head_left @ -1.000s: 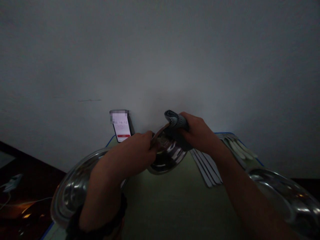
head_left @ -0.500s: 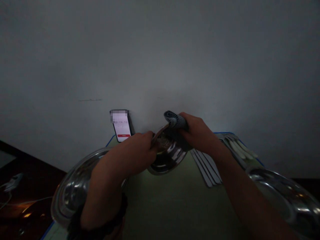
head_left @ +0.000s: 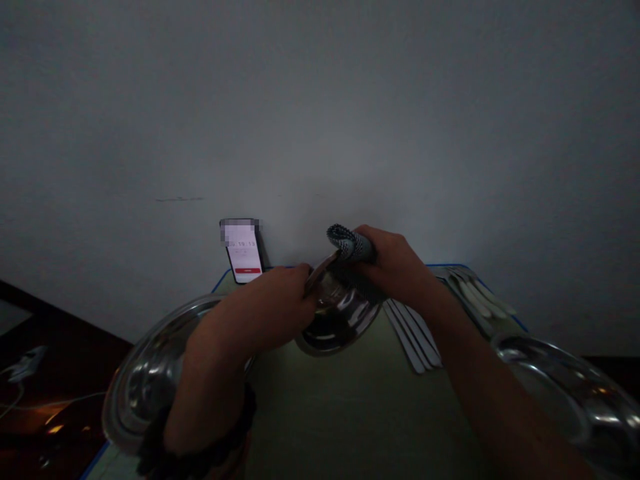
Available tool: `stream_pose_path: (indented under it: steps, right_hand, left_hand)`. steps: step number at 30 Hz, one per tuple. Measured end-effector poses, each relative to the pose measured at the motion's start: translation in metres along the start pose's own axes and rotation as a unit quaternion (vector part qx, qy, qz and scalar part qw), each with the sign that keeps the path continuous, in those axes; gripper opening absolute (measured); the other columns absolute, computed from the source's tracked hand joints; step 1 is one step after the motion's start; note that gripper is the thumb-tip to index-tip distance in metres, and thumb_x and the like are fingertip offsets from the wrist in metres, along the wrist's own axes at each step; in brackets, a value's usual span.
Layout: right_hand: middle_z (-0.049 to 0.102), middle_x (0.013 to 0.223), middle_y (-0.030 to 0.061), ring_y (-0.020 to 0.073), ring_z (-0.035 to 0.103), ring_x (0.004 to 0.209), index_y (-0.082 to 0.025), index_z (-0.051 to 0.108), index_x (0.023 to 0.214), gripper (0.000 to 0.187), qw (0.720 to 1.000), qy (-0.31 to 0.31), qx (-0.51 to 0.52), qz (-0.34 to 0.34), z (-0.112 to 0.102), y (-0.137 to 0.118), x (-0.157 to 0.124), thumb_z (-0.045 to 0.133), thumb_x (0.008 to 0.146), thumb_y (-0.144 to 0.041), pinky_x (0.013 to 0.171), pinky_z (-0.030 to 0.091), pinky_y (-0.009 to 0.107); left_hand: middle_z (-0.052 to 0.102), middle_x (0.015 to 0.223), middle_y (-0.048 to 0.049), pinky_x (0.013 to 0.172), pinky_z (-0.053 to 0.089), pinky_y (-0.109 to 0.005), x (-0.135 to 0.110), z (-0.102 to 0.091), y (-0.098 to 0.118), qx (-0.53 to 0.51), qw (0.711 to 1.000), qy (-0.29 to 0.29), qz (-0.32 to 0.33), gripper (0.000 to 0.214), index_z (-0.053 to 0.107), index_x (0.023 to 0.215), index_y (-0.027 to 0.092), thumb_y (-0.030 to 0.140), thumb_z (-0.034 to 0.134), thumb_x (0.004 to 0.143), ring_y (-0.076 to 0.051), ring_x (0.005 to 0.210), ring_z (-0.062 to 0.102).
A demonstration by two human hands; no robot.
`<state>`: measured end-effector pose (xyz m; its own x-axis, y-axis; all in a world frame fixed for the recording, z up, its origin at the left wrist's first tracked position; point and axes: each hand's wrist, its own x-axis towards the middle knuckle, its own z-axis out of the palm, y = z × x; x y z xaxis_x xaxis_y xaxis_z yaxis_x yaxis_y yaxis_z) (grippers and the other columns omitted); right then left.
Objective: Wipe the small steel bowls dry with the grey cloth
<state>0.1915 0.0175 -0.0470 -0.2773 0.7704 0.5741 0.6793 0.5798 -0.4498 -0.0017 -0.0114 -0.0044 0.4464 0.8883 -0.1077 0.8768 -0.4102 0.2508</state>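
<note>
A shiny metal bowl (head_left: 333,331) is tilted up above the middle of the table. My left hand (head_left: 285,303) grips its rim on the left side, with the fingertips mostly hidden behind. Bunched in my right hand (head_left: 393,260) is a dark checked cloth (head_left: 353,243), which folds over the bowl's far right rim and lies against its side. The fingers of my right hand are closed around the cloth.
A lit phone (head_left: 241,250) leans against the wall. Large metal basins stand at left (head_left: 150,373) and right (head_left: 575,387). Metal utensils (head_left: 413,337) lie on the green table (head_left: 320,407), with white-handled ones (head_left: 483,297) behind. A white cable and plug (head_left: 27,365) are at far left.
The bowl has turned slightly, and a bit more of its shiny wall shows below the cloth. Both hands keep nearly the same place and hold.
</note>
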Motion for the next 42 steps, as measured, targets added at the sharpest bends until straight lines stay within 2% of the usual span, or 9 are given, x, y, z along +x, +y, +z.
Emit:
stream_pose_path:
  steps: [5, 22, 36, 42]
  right_hand:
    - [0.065, 0.081, 0.0034, 0.0167, 0.059, 0.074, -0.019, 0.058, 0.085, 0.014, 1.000, -0.005, 0.011, 0.008, -0.0001, -0.0036, 0.0000, 0.063, 0.072, -0.020, 0.066, 0.040, 0.028]
    - [0.066, 0.083, 0.0045, 0.0174, 0.060, 0.076, -0.017, 0.059, 0.087, 0.014, 1.000, -0.013, 0.000, 0.007, 0.0006, -0.0037, 0.0000, 0.062, 0.073, -0.021, 0.067, 0.040, 0.028]
    - [0.065, 0.080, 0.0035, 0.0159, 0.059, 0.073, -0.017, 0.059, 0.084, 0.012, 1.000, -0.010, 0.005, 0.002, 0.0010, -0.0046, -0.0004, 0.061, 0.073, -0.020, 0.065, 0.039, 0.027]
    - [0.064, 0.079, 0.0027, 0.0157, 0.058, 0.072, -0.018, 0.058, 0.084, 0.012, 1.000, -0.014, 0.005, 0.002, 0.0013, -0.0035, -0.0009, 0.062, 0.073, -0.021, 0.064, 0.038, 0.027]
  left_hand:
    - [0.069, 0.092, -0.0095, 0.066, 0.046, -0.030, 0.0008, -0.0001, 0.0018, 0.013, 0.999, -0.029, -0.003, 0.035, 0.061, 0.101, 0.019, 0.037, 0.036, 0.086, -0.020, 0.077, 0.064]
    - [0.069, 0.097, -0.0095, 0.070, 0.047, -0.029, 0.0016, -0.0010, 0.0034, 0.015, 0.999, -0.039, -0.009, 0.036, 0.061, 0.101, 0.018, 0.040, 0.036, 0.087, -0.020, 0.081, 0.064]
    - [0.068, 0.090, -0.0084, 0.064, 0.045, -0.028, 0.0008, 0.0004, 0.0027, 0.019, 0.999, -0.035, 0.001, 0.035, 0.061, 0.099, 0.018, 0.036, 0.035, 0.087, -0.018, 0.074, 0.062]
    - [0.069, 0.092, -0.0082, 0.067, 0.046, -0.028, 0.0009, 0.0008, 0.0030, 0.013, 0.999, -0.037, 0.006, 0.036, 0.061, 0.101, 0.018, 0.039, 0.035, 0.087, -0.018, 0.076, 0.063]
